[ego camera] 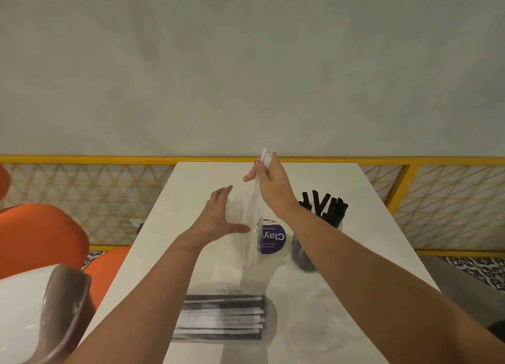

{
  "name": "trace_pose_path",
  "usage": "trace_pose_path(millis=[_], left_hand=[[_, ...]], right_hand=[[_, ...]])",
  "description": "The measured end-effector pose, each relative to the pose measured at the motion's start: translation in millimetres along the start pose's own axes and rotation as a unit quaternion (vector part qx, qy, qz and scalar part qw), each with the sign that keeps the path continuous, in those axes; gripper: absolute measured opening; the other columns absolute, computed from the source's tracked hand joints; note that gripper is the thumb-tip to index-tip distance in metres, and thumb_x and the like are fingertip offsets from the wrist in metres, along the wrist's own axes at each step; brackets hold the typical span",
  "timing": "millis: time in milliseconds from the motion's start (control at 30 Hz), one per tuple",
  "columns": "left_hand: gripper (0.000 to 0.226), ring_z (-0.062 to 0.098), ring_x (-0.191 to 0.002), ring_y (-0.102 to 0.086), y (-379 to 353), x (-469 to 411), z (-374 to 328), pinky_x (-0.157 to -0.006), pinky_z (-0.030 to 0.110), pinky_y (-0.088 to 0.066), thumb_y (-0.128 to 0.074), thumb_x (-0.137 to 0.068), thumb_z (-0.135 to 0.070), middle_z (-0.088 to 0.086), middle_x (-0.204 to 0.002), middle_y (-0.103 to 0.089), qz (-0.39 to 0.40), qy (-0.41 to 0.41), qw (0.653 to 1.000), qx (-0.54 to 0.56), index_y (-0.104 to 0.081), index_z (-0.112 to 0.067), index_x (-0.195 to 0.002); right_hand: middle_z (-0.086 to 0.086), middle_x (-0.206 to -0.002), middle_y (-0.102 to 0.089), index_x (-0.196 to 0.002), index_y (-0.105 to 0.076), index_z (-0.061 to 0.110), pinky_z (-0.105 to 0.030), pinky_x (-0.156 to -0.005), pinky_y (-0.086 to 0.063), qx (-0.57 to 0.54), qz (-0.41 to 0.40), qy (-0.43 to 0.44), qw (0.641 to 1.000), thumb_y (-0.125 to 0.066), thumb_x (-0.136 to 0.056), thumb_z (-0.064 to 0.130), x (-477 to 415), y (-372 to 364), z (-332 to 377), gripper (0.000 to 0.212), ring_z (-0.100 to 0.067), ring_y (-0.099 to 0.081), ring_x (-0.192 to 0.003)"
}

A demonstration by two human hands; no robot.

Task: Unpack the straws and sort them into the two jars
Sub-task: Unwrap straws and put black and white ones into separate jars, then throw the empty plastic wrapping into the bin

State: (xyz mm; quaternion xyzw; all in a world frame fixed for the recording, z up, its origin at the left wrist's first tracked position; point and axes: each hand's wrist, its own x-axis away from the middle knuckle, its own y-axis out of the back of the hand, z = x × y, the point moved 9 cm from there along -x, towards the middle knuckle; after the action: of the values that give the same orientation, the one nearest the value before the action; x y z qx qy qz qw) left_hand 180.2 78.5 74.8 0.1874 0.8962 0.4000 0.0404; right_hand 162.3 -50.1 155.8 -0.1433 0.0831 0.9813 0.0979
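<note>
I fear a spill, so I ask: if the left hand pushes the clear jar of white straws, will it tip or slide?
It may tip rather easily: the clear jar looks taller than wide, and the white straws rise above its rim. It probably slides too, since the white table looks smooth. The left hand beside it could steady it.

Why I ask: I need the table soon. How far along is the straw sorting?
Done: white straws stand in the clear jar, black straws in the other jar. In hand: the right hand pinches more white ones above the clear jar, the left hand open beside it. Left: a pack of straws lies unsorted.
</note>
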Motion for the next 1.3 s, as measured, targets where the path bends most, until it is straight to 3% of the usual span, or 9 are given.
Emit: trace_pose_path(millis=[167,367,600,700,833,933,1100,1233,1300], left_hand=[[0.072,0.023,-0.140,-0.029,-4.4,-2.7,8.3,-0.112,0.033,-0.027,-0.061,-0.090,-0.020,0.004,-0.155,-0.022,-0.027,-0.002,1.000,0.015,-0.019,-0.017,-0.149],[0.055,0.023,-0.139,-0.030,-7.3,-4.3,12.7,-0.111,0.031,-0.027,-0.045,-0.098,-0.017,0.006,-0.154,-0.026,-0.046,0.002,0.998,0.047,-0.022,-0.017,-0.148],[0.055,0.023,-0.141,-0.027,-7.9,-0.6,15.4,-0.113,0.036,-0.026,-0.035,-0.100,-0.035,0.006,-0.155,-0.020,-0.082,0.001,0.990,0.118,-0.017,-0.020,-0.151],[0.052,0.024,-0.139,-0.028,1.7,14.1,11.2,-0.113,0.038,-0.028,-0.038,-0.100,-0.035,0.008,-0.150,-0.026,-0.187,-0.009,0.975,0.117,-0.024,-0.019,-0.148],[0.047,0.024,-0.126,-0.038,6.1,46.3,-8.6,-0.105,0.037,-0.033,-0.040,-0.095,-0.040,0.009,-0.136,-0.041,-0.305,-0.064,0.946,0.086,-0.043,-0.016,-0.135],[0.050,0.026,-0.113,-0.044,-5.5,63.2,-29.0,-0.095,0.037,-0.037,-0.038,-0.089,-0.045,0.010,-0.124,-0.049,-0.325,-0.108,0.938,0.050,-0.053,-0.012,-0.123],[0.044,0.020,-0.108,-0.043,-39.8,80.8,-53.8,-0.088,0.034,-0.034,-0.042,-0.087,-0.041,0.011,-0.118,-0.053,-0.294,-0.165,0.941,0.000,-0.056,-0.010,-0.115],[0.054,0.023,-0.112,-0.045,-67.4,84.3,-51.2,-0.090,0.030,-0.032,-0.038,-0.084,-0.049,0.007,-0.124,-0.049,-0.226,-0.156,0.961,-0.034,-0.054,-0.014,-0.121],[0.058,0.021,-0.113,-0.044,-78.7,86.4,-49.0,-0.093,0.030,-0.034,-0.038,-0.082,-0.052,0.007,-0.127,-0.047,-0.195,-0.157,0.967,-0.041,-0.052,-0.015,-0.124]], right_hand=[[-0.012,-0.100,-0.062,-0.106,-0.049,-0.002,-0.002,-0.067,-0.039,0.129,0.037,-0.051,0.990,-0.037,-0.099,0.014,-0.6,-16.9,-39.5,0.022,-0.005,-0.055,-0.083],[-0.009,-0.144,-0.030,-0.127,-0.049,0.005,-0.028,-0.111,-0.022,0.325,0.122,-0.099,0.933,-0.051,-0.094,0.025,7.7,-30.4,-80.3,0.039,-0.026,-0.024,-0.137],[-0.007,-0.140,-0.035,-0.136,-0.036,0.016,-0.031,-0.106,-0.032,0.339,0.122,-0.042,0.932,-0.060,-0.088,0.025,11.4,-14.3,-37.4,0.055,-0.022,-0.034,-0.130],[-0.007,-0.122,-0.053,-0.126,-0.045,0.015,-0.028,-0.086,-0.043,0.363,0.177,-0.064,0.913,-0.059,-0.089,0.024,24.0,-3.9,-30.2,0.041,-0.017,-0.052,-0.102],[-0.004,-0.107,-0.058,-0.115,-0.055,0.013,-0.024,-0.071,-0.043,0.410,0.340,-0.125,0.837,-0.065,-0.085,0.030,72.3,4.2,-56.2,0.037,-0.014,-0.052,-0.087],[-0.005,-0.130,-0.048,-0.133,-0.042,0.017,-0.027,-0.090,-0.042,0.479,0.457,-0.161,0.732,-0.072,-0.077,0.039,120.8,13.9,-100.7,0.067,-0.017,-0.049,-0.107],[-0.009,-0.151,-0.021,-0.148,-0.009,0.032,-0.047,-0.112,-0.026,0.599,0.497,-0.186,0.600,-0.082,-0.061,0.047,172.1,45.1,-165.0,0.114,-0.032,-0.023,-0.138],[-0.010,-0.151,-0.021,-0.148,-0.009,0.031,-0.048,-0.113,-0.019,0.651,0.474,-0.193,0.561,-0.082,-0.064,0.038,188.5,67.7,-183.9,0.112,-0.033,-0.024,-0.138],[-0.007,-0.147,-0.031,-0.146,-0.022,0.030,-0.040,-0.108,-0.030,0.632,0.442,-0.205,0.602,-0.074,-0.076,0.023,188.2,72.8,-188.4,0.088,-0.029,-0.037,-0.132]])
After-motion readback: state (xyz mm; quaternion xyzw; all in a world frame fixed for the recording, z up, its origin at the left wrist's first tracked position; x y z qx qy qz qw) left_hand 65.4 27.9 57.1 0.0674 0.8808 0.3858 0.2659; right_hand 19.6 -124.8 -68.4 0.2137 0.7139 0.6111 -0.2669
